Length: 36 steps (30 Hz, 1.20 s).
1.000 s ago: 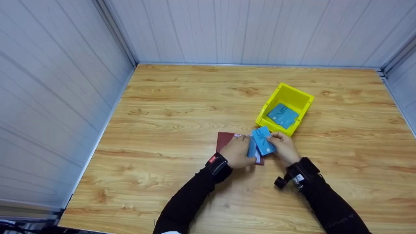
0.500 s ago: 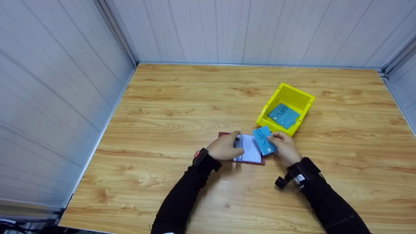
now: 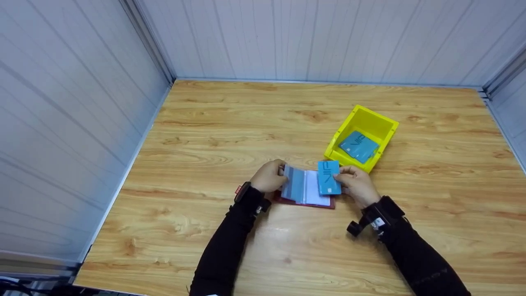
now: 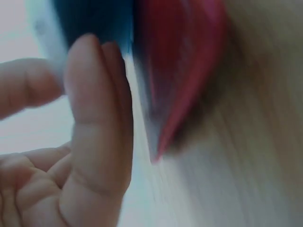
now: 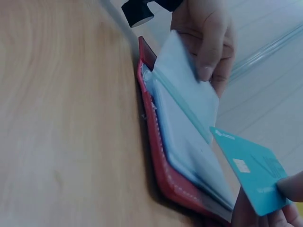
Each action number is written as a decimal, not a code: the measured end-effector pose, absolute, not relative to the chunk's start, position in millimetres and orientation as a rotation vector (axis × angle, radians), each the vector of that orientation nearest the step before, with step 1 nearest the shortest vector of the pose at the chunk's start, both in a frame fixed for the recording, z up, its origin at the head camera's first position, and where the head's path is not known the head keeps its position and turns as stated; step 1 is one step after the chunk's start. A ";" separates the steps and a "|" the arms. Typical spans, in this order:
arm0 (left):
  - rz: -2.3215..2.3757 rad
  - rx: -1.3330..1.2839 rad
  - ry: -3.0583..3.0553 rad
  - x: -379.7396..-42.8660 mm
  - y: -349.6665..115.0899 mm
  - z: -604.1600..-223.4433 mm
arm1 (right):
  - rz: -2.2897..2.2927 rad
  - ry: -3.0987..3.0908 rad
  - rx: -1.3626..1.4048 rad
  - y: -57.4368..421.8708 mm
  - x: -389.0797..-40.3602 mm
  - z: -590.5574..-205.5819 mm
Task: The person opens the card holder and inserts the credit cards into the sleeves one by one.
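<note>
A red card holder with clear plastic sleeves lies opened on the table. My left hand pinches a sleeve page by its outer edge and lifts it to the left; a blue card appears to be inside that page. White sleeves lie on the right half of the holder. Between thumb and fingers, my right hand holds a blue VIP card over that right half. In the right wrist view the card's chip faces the camera. The left wrist view is blurred, with the red cover beside the fingers.
Just behind my right hand stands a yellow bin, with several blue VIP cards in it. The wooden table is bounded by pale panels at the back and sides.
My left hand has moved left, turning the sleeve page over from the right side of the holder. The card in my right hand has turned more upright in the head view.
</note>
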State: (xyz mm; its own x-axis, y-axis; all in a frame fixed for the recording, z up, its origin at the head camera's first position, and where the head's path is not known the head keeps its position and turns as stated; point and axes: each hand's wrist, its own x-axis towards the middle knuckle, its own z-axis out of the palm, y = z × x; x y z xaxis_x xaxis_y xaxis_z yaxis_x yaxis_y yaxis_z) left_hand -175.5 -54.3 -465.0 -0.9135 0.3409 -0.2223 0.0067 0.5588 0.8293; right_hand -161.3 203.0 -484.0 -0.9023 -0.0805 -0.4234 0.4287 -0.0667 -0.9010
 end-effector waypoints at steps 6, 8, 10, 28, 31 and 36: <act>1.274 0.275 2.444 -177.3 -57.3 -464.9 | -1.930 1.890 0.239 192.5 -167.6 -480.8; 1.283 0.273 2.433 -177.5 -57.3 -465.6 | -1.888 1.903 0.199 188.9 -169.3 -480.8; 1.288 0.270 2.430 -177.7 -57.2 -466.7 | -1.852 1.913 0.182 186.0 -170.2 -481.4; 1.402 0.200 2.340 -177.9 -57.6 -471.8 | -1.537 2.131 0.146 171.5 -173.4 -474.9; 1.429 0.192 2.313 -178.3 -57.6 -472.7 | -1.495 2.171 0.131 174.1 -174.1 -477.8; 1.439 0.193 2.306 -178.7 -57.7 -472.9 | -1.458 2.194 0.100 176.6 -174.0 -478.8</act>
State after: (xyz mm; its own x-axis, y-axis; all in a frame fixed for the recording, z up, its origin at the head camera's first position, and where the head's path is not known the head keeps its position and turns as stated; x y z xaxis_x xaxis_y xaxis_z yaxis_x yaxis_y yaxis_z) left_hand -178.7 -57.7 -472.9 -0.9048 0.3286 -0.2710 -0.0991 0.4562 0.8843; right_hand -174.0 176.6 -478.8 -0.8722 -0.2086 -0.4425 0.3271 0.4241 -0.8445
